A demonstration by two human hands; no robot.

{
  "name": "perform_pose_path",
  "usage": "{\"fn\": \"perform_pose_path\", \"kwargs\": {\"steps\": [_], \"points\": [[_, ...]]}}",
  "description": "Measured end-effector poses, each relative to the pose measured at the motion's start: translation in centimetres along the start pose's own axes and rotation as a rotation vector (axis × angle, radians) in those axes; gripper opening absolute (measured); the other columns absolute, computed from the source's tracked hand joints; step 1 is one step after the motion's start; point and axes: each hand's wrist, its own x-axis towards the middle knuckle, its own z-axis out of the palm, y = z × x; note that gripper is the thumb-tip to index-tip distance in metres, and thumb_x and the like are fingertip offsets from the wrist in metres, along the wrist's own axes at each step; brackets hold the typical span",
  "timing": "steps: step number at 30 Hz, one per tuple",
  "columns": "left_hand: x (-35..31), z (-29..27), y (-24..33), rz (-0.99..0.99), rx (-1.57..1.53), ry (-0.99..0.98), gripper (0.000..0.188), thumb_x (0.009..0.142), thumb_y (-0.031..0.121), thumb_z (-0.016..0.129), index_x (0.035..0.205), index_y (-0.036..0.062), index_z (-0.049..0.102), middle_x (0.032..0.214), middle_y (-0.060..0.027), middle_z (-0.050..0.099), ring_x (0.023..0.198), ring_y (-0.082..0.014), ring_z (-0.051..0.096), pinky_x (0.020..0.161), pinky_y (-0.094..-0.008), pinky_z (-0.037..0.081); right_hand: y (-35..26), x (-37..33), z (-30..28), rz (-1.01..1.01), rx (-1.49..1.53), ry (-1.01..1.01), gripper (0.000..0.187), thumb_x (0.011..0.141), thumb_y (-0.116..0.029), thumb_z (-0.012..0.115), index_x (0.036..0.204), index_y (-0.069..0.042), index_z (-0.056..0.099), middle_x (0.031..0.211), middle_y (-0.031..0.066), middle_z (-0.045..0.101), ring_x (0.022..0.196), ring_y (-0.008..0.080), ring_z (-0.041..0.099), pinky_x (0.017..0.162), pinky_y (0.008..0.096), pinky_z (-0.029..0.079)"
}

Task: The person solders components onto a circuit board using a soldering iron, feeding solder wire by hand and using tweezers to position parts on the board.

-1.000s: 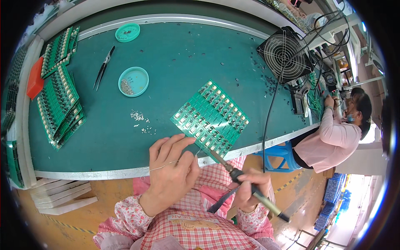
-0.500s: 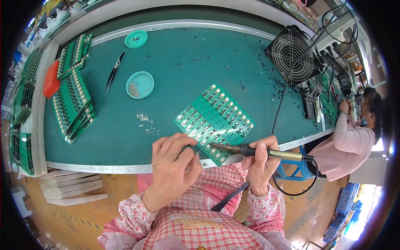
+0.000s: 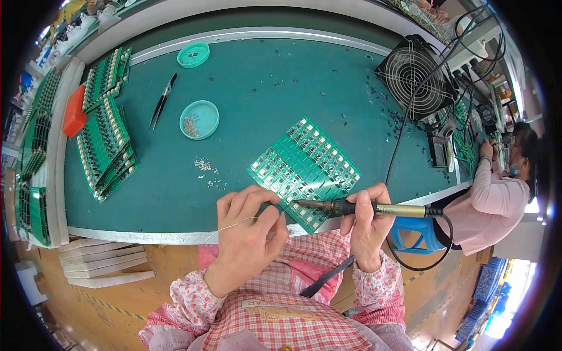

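Note:
A green circuit board panel [image 3: 304, 175] with rows of small components lies at an angle near the table's front edge. My right hand [image 3: 369, 225] is closed around a soldering iron [image 3: 404, 209], whose tip touches or hovers just over the panel's lower left part; I cannot tell which. My left hand [image 3: 249, 231] pinches a thin solder wire [image 3: 225, 227] at the panel's left edge, close to the iron tip. The wire's loose end curves out to the left of that hand.
Two turquoise dishes [image 3: 199, 136] [image 3: 193, 66] and tweezers [image 3: 163, 101] lie left of centre, with scattered small parts [image 3: 206, 165]. Stacked panels [image 3: 106, 146] and a red box [image 3: 74, 112] stand left. A black fan [image 3: 415, 79] stands back right; a co-worker [image 3: 492, 193] sits beyond.
The whole view has shifted slightly to the right. The iron tip has moved slightly left over the panel, nearer to my left fingers. Both hands keep their grips.

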Motion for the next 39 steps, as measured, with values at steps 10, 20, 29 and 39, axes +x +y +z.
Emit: {"fn": "perform_pose_path", "kwargs": {"steps": [10,20,29,39], "points": [[-0.1,0.2,-0.2,-0.001,-0.002,0.024,0.011,0.074,0.004,0.068,0.075,0.0057,0.058,0.101,-0.0046,0.064,0.100,-0.0255,0.060,0.086,-0.0424,0.039,-0.8,-1.2,0.5,-0.133,-0.188,-0.023,0.015,0.098,-0.010,0.059,0.090,0.000,0.051,0.071,0.0073,0.064,0.048,0.0079,0.058,0.044,0.0224,0.045],[-0.6,-0.3,-0.1,0.022,-0.078,0.004,0.012,0.075,0.005,0.068,0.074,0.0061,0.056,0.105,-0.0060,0.065,0.104,-0.0274,0.062,0.090,-0.0440,0.039,-0.3,-2.8,-1.5,-0.180,-0.100,0.179,0.022,0.101,-0.018,0.051,0.091,0.001,0.048,0.076,0.0090,0.059,0.041,0.0084,0.050,0.038,0.0201,0.038],[-0.9,0.6,0.2,0.035,-0.064,-0.002,0.014,0.073,0.005,0.070,0.075,0.0063,0.056,0.105,-0.0058,0.063,0.105,-0.0259,0.061,0.089,-0.0445,0.038,0.0,-4.3,-1.3,-0.558,-0.409,-0.153,0.015,0.091,-0.008,0.064,0.098,0.000,0.053,0.060,0.0060,0.063,0.048,0.0178,0.063,0.045,0.0288,0.048],[-0.9,0.8,0.3,0.029,-0.046,0.004,0.014,0.073,0.005,0.070,0.075,0.0068,0.056,0.104,-0.0048,0.062,0.103,-0.0241,0.061,0.089,-0.0437,0.037,0.2,-4.1,-0.7,-0.725,-0.508,-0.213,0.015,0.085,-0.004,0.070,0.095,-0.001,0.059,0.059,0.0047,0.061,0.046,0.0171,0.058,0.043,0.0291,0.045]]}}
